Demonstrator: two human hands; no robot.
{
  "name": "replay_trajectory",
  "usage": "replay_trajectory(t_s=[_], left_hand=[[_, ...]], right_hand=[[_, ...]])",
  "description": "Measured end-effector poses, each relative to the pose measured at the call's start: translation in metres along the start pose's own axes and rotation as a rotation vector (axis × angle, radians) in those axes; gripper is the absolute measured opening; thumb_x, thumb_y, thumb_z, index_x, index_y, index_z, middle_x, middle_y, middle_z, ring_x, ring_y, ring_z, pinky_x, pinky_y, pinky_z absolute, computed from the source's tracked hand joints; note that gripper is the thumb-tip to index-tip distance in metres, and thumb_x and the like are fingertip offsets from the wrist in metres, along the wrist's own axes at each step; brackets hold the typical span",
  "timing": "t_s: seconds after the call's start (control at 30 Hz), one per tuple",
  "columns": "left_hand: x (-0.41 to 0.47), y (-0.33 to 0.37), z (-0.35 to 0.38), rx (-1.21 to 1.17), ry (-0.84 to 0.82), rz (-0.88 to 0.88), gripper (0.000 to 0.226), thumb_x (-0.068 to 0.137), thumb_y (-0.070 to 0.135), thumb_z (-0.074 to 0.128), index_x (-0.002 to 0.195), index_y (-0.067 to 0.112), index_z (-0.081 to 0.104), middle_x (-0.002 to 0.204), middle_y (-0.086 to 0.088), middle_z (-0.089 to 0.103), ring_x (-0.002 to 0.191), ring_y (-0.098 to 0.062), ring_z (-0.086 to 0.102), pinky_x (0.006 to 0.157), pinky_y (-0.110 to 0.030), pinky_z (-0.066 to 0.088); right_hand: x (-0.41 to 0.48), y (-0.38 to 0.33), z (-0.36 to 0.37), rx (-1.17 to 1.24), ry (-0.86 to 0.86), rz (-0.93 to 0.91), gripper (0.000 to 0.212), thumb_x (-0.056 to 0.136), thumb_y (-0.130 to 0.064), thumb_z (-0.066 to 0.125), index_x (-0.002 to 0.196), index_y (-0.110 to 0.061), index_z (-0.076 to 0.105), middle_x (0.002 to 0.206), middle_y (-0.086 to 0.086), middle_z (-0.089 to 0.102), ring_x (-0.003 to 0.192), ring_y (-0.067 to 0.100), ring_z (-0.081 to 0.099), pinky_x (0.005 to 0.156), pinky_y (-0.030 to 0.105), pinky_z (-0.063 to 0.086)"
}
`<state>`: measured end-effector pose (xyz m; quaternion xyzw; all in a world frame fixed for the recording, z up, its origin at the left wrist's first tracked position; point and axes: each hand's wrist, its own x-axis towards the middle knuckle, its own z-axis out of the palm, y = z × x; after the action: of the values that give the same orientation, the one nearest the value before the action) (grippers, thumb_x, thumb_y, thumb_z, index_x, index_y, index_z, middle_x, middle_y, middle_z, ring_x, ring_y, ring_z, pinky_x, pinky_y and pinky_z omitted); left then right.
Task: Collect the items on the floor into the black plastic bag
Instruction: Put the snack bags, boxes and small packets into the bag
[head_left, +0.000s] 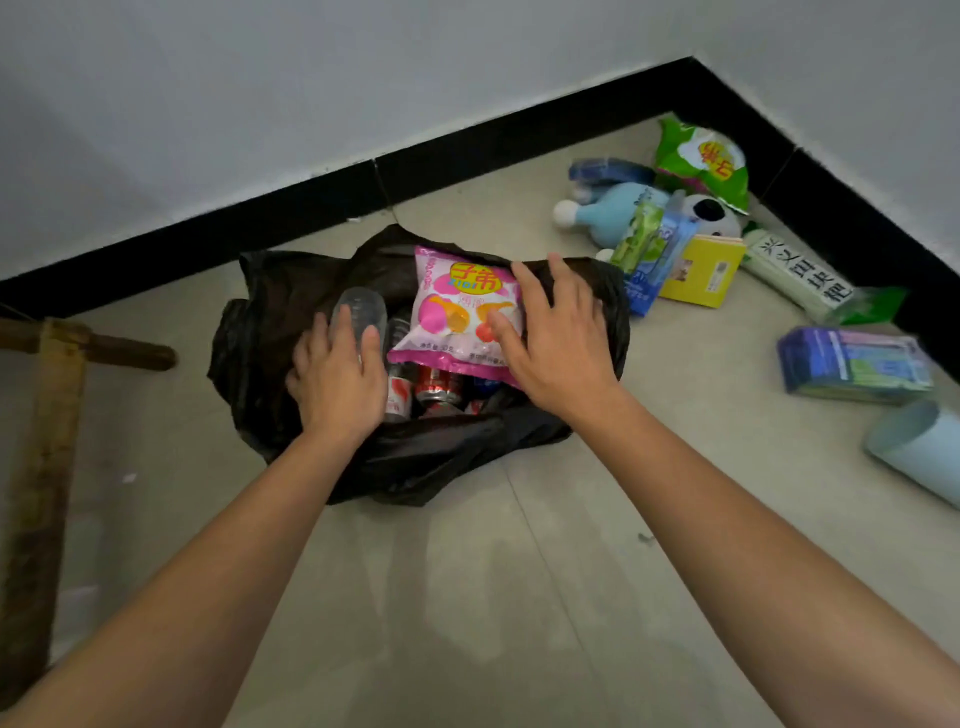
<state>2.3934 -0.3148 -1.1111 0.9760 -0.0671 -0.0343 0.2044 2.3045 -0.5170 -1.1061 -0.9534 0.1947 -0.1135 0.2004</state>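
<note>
The black plastic bag (270, 332) lies open on the tiled floor near the wall. A pink and white snack packet (452, 306) rests across its mouth, above several red drink cans (436, 387). My right hand (561, 343) lies flat on the packet's right side, fingers spread. My left hand (337, 379) grips a clear plastic bottle (358, 312) at the bag's left opening. On the floor to the right lie a green snack bag (701, 161), a blue plush toy (618, 213), a yellow box (701, 270), a white-green packet (800, 275), a blue-purple pack (852, 364) and a pale blue cup (914, 457).
A black skirting board (467, 150) runs along two walls that meet in a corner at the upper right. A wooden frame (47, 415) stands on the floor at the left. Bare tile (519, 597) stretches between my forearms toward me.
</note>
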Motion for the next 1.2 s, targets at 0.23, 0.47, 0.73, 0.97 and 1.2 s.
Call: replay_trajectory(t_s=[0.23,0.47,0.73,0.97,1.2], left_hand=[[0.007,0.090,0.015,-0.070,0.030,0.307,0.056,0.105,0.046,0.026,0.154,0.021,0.024,0.162,-0.010,0.019,0.150,-0.029,0.013,0.119,-0.052,0.010],[-0.013,0.186,0.056,-0.101,-0.021,0.545,0.055,0.104,0.044,0.030,0.154,0.019,0.027,0.161,-0.012,0.022,0.149,-0.031,0.016,0.118,-0.052,0.014],[-0.032,0.246,0.105,-0.033,-0.119,0.691,0.063,0.102,0.050,0.031,0.155,0.019,0.019,0.163,-0.012,0.016,0.151,-0.030,0.011,0.121,-0.049,0.013],[-0.007,0.309,0.144,-0.310,-0.200,0.524,0.100,0.084,0.039,0.071,0.157,0.013,0.007,0.163,-0.017,0.010,0.151,-0.032,0.007,0.121,-0.043,0.013],[0.032,0.308,0.192,-0.311,-0.248,0.187,0.127,0.073,0.041,0.081,0.155,0.021,-0.015,0.158,-0.026,0.011,0.146,-0.042,0.015,0.117,-0.048,0.021]], right_hand=[[-0.035,0.064,-0.058,0.082,0.363,0.078,0.046,0.101,-0.042,0.047,0.140,-0.017,0.051,0.149,0.007,0.043,0.133,0.022,0.047,0.094,0.037,0.049],[-0.062,0.173,-0.075,0.062,0.401,0.412,0.041,0.097,-0.031,0.054,0.134,-0.014,0.054,0.132,0.009,0.053,0.122,0.027,0.052,0.102,0.041,0.044],[-0.054,0.269,-0.067,-0.133,-0.016,0.728,0.085,0.092,-0.053,0.053,0.159,-0.022,0.010,0.166,0.018,-0.002,0.152,0.042,-0.005,0.121,0.055,0.007],[-0.067,0.259,-0.033,-0.199,-0.028,0.651,0.108,0.077,-0.086,0.043,0.159,-0.023,0.013,0.150,0.016,0.034,0.141,0.045,0.023,0.113,0.057,0.027],[-0.081,0.253,0.000,-0.239,0.153,0.625,0.090,0.075,-0.041,0.066,0.154,-0.016,0.030,0.128,0.019,0.045,0.113,0.036,0.037,0.093,0.049,0.042]])
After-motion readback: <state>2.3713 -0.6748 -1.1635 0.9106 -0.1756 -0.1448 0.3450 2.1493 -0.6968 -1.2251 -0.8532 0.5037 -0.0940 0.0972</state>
